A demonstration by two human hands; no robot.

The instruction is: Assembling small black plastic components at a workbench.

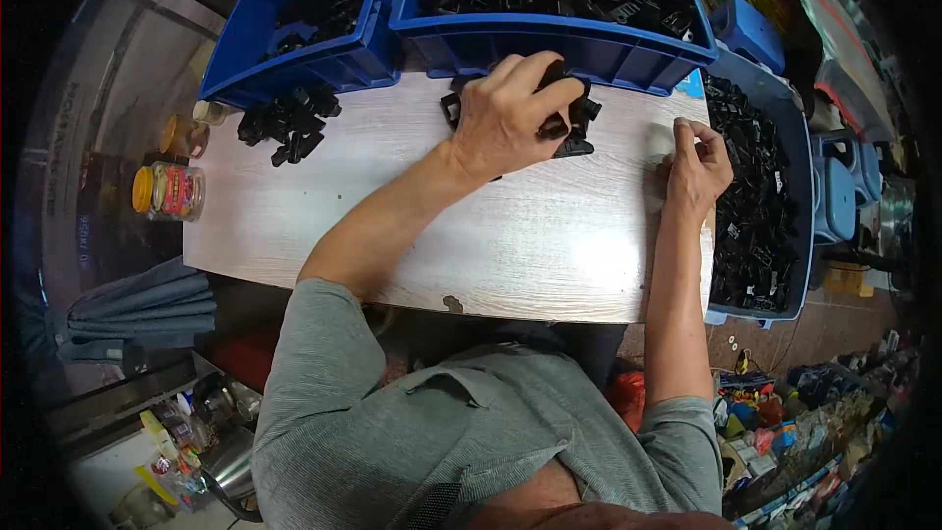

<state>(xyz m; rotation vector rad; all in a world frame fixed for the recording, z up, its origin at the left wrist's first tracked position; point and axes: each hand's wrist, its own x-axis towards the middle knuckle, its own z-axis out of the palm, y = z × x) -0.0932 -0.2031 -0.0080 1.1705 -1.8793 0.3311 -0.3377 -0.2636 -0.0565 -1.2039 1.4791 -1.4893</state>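
My left hand (510, 110) reaches across the table, its fingers closed around black plastic parts (553, 126). It is over a small heap of the same parts (579, 142) in front of the large blue crate; the hand hides much of that heap. Near the table's right edge, my right hand (699, 169) is raised with its fingers curled into a pinch. Whatever may be between those fingertips is too small to make out. Another loose pile of black plastic parts (291, 124) lies at the far left of the table.
A large blue crate (549, 49) full of black parts and a smaller blue crate (294, 79) line the table's (412, 245) far side. A grey-blue bin (807, 186) of black parts stands at the right. Jars, including a yellow-lidded one (169, 190), are beside the left edge.
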